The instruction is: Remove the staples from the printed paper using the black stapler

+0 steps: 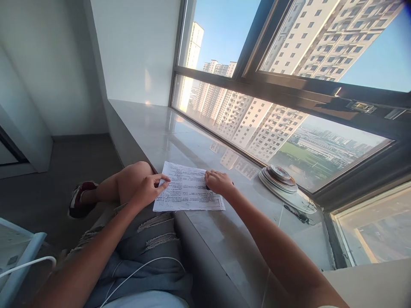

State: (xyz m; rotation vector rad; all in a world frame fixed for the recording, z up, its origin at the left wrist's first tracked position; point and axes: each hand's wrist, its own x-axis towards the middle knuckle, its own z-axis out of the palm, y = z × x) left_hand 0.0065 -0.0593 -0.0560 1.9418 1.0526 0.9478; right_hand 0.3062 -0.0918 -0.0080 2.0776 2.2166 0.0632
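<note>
A white cable (138, 269) is looping across the ripped denim shorts (135, 248) in the person's lap. Beyond them, a printed sheet of paper (186, 196) is lying between the two hands, mostly on the grey window ledge (247, 184), its near left corner reaching out past the ledge's edge. The left hand (150, 189) is touching the sheet's left side, thumb and index finger stretching onto the print with their tips close together; whether they are pinching the paper I cannot tell. The right hand (218, 182) is resting on the sheet's right side, its fingers curling in narrowly; a dark object is showing beneath them, too hidden to name, and I cannot tell whether the hand is gripping it. Farther along the ledge, well apart from the right hand, a stack of plates (279, 176) is standing near the window (289, 90), with a dark cord (300, 215) lying beside it. Outside, pale tower blocks (257, 119) are rising near a green field (300, 154).
</note>
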